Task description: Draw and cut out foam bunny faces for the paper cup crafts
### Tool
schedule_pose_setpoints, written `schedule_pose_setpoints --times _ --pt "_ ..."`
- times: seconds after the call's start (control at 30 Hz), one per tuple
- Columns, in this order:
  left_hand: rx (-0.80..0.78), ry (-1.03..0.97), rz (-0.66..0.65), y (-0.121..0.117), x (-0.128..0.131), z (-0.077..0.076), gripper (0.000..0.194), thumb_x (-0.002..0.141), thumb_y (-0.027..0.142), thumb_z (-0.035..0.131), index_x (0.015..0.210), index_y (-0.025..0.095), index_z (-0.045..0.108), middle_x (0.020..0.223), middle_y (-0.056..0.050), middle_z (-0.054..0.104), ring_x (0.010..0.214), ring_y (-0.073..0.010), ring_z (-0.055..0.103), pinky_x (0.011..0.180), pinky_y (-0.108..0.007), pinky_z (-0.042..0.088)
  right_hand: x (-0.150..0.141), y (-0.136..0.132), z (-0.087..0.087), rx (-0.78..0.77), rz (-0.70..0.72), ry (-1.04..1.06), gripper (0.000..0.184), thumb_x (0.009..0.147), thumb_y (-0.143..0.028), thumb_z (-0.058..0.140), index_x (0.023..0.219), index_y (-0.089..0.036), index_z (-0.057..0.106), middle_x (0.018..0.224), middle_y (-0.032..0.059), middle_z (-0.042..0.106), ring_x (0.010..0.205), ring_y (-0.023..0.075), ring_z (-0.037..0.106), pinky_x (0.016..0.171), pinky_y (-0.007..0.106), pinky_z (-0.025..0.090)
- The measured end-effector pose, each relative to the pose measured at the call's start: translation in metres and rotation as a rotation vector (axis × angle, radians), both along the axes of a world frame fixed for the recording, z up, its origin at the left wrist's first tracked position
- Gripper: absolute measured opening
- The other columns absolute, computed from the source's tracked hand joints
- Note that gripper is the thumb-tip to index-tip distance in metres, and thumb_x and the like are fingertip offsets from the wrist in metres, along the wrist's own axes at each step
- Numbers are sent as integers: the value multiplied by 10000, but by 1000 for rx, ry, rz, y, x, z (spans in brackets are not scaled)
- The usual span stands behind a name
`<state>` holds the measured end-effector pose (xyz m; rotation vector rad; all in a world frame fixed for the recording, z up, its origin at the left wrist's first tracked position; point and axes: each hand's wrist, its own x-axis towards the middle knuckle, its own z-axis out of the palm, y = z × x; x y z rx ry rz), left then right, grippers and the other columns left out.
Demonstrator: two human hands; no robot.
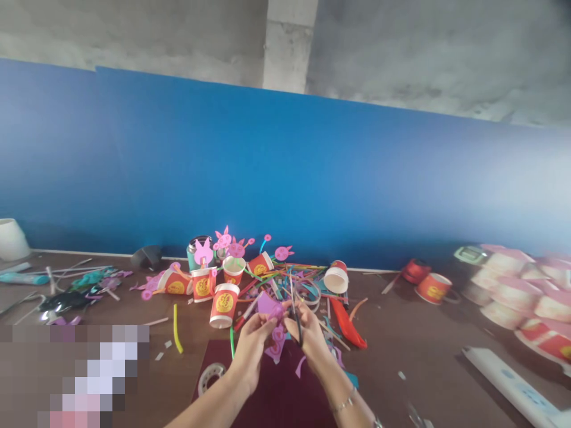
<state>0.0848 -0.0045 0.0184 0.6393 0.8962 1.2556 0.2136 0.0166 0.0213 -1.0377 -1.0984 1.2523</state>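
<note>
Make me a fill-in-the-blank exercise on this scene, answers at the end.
1. The right hand holds a pair of ____.
2. A bracelet circles the person's ____ wrist.
3. The white ring on the table lies nearer the ____ hand.
4. The tall panel behind the table is coloured ____.

Missing words: scissors; right; left; blue.

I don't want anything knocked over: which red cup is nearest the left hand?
The red cup just beyond and left of the left hand; the other red cups sit farther back or to the right.
</note>
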Motion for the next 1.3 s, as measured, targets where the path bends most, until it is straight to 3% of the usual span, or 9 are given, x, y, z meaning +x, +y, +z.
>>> schedule_pose_setpoints --times 0.1,0.2,0.47,0.57,0.63,0.73,0.9,1.1,1.3 --pt "56 17 -3 0 -1 -14 361 577 413 808 628 157 559 516 56 520 449 -62 439 459 -184 341 -1 2 -4 -21 -13 -39 359 555 -270 765 847 -157 592 573 -60 527 461 72 403 467 209 325" --pt "109 46 9 4 -4 -24 377 583 445 804 656 143 592 574 13 593 501 -93 509 501 -205 392 -1 3 -10 3 23 -65 320 564 -262 751 822 -162 590 588 -57 520 504 86 428 497 214 345" --pt "156 27 -22 13 -5 -28 329 646 427 777 727 131 659 624 -5 625 547 -109 541 553 -215 423 -8 3 -23 25 -4 -76 354 575 -304 779 841 -164 592 568 -70 474 486 73 386 473 202 323" --pt "160 54 75 14 -8 -24 353 628 466 774 714 138 672 574 8 601 537 -124 548 546 -222 431 -9 0 -24 64 115 -88 330 647 -384 769 832 -174 595 579 -58 494 509 88 438 505 214 372" --pt "152 51 105 15 -9 -21 395 630 487 763 820 147 698 665 -22 659 643 -173 613 633 -258 478 -12 -3 -26 63 220 -77 354 681 -456 750 831 -181 585 601 -43 522 530 106 489 523 226 405" --pt "177 74 131 15 -10 -19 428 646 473 754 929 157 698 792 -49 701 777 -212 647 753 -288 495 -18 -7 -30 -2 319 -63 436 682 -551 729 841 -185 552 561 -53 500 450 95 463 439 210 367" --pt "188 92 73 13 -8 -22 384 706 510 698 884 171 661 627 4 637 549 -157 593 580 -261 493 -24 -11 -28 -1 362 -61 512 683 -606 703 915 -171 567 579 -49 510 456 86 466 431 195 349" --pt "221 81 114 15 -8 -25 360 704 500 708 842 175 644 750 -22 666 671 -168 617 630 -240 486 -24 -14 -23 12 385 -69 537 692 -639 673 940 -169 598 590 -35 530 471 92 479 454 204 353" --pt "168 130 75 13 -7 -22 419 671 587 692 790 193 618 542 34 566 462 -132 534 455 -221 429 -25 -14 -21 32 371 -92 512 685 -614 696 944 -180 614 595 -28 554 450 95 469 445 217 358"
